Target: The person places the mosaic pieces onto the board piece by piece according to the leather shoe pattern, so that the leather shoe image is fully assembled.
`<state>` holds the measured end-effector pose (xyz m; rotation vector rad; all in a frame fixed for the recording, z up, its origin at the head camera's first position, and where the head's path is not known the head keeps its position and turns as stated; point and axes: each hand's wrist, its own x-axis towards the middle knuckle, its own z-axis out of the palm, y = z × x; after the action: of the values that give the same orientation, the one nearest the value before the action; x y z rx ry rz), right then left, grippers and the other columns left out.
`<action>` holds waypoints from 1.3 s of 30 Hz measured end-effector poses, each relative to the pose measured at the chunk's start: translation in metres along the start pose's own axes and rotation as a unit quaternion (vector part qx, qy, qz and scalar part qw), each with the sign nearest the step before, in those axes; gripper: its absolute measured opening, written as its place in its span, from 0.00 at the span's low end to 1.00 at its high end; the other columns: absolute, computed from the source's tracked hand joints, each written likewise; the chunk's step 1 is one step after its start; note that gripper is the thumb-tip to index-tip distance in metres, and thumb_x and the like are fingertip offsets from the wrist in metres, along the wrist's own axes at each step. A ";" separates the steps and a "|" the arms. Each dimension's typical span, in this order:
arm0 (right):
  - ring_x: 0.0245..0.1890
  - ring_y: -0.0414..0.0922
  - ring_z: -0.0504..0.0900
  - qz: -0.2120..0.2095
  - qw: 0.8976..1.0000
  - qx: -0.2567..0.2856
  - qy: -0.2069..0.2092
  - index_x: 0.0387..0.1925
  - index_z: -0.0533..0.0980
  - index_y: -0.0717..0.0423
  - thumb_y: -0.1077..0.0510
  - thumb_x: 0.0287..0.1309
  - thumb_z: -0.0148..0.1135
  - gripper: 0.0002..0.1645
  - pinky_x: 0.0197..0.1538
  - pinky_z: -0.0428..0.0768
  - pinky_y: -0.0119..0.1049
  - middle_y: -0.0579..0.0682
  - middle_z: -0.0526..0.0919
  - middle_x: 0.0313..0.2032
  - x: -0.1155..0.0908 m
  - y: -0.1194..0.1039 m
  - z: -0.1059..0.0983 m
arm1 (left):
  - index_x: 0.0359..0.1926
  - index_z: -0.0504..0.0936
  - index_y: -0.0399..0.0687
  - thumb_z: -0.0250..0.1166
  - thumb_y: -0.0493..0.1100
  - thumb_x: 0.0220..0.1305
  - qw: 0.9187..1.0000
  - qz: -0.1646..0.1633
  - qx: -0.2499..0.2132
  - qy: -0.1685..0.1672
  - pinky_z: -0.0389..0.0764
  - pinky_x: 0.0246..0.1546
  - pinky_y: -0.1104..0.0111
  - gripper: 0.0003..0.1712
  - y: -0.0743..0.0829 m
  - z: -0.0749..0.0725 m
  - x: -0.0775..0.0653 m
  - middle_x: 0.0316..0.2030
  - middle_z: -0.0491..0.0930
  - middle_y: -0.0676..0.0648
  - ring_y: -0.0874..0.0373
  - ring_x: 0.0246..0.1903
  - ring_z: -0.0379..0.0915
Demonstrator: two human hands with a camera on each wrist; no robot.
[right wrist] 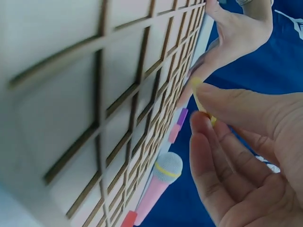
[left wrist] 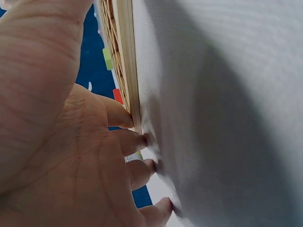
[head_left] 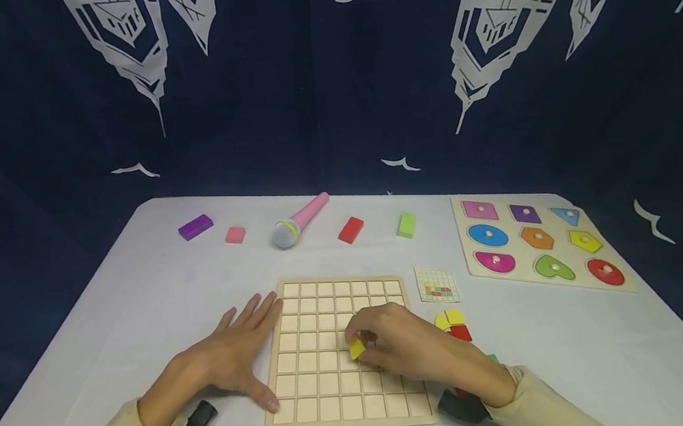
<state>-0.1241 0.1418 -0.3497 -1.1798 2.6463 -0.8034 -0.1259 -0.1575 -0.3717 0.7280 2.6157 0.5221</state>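
A wooden grid board (head_left: 316, 383) lies on the white table, its square cells bare where they show. My right hand (head_left: 400, 341) is over the middle of the board and pinches a small yellow tile (head_left: 356, 348) between thumb and fingertips. In the right wrist view the yellow tile (right wrist: 198, 90) is seen nearly edge-on, held apart from the board. With fingers spread, my left hand (head_left: 231, 354) rests along the board's left edge. The left wrist view shows fingertips of the left hand (left wrist: 80, 156) at the board's side (left wrist: 127, 61) and on the tabletop.
Right of the board are a small pattern card (head_left: 437, 284) and yellow tiles (head_left: 454, 317) and a red tile (head_left: 461, 332), partly behind my right arm. A shape puzzle (head_left: 523, 271) lies at the right. Farther back are a pink toy microphone (head_left: 307, 214) and several coloured blocks.
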 end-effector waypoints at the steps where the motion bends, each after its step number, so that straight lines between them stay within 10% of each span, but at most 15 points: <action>1: 0.32 0.39 0.77 0.000 1.000 -0.001 -0.001 0.41 0.82 0.55 0.65 0.55 0.73 0.11 0.37 0.78 0.26 0.41 0.79 0.30 0.002 -0.001 0.000 | 0.79 0.39 0.37 0.79 0.74 0.27 1.000 0.000 0.001 0.000 0.35 0.73 0.35 0.89 0.000 0.000 0.000 0.79 0.36 0.35 0.36 0.78 0.28; 25: 0.39 0.39 0.80 -0.003 0.999 -0.013 -0.039 0.32 0.81 0.50 0.63 0.55 0.73 0.08 0.50 0.80 0.29 0.39 0.83 0.33 0.043 -0.001 0.014 | 0.79 0.40 0.37 0.78 0.76 0.26 1.000 -0.007 0.021 -0.003 0.37 0.72 0.33 0.89 0.002 0.001 0.000 0.79 0.34 0.35 0.36 0.78 0.27; 39: 0.32 0.34 0.76 -0.037 0.999 -0.010 -0.038 0.29 0.80 0.51 0.60 0.57 0.73 0.07 0.40 0.77 0.22 0.39 0.81 0.29 0.055 -0.001 0.019 | 0.79 0.40 0.35 0.77 0.76 0.27 1.000 -0.006 0.018 -0.005 0.37 0.71 0.31 0.89 0.005 0.001 -0.002 0.79 0.34 0.34 0.34 0.78 0.27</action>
<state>-0.1551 0.0939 -0.3603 -1.2928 2.5695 -0.7315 -0.1213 -0.1544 -0.3698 0.7239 2.6256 0.4681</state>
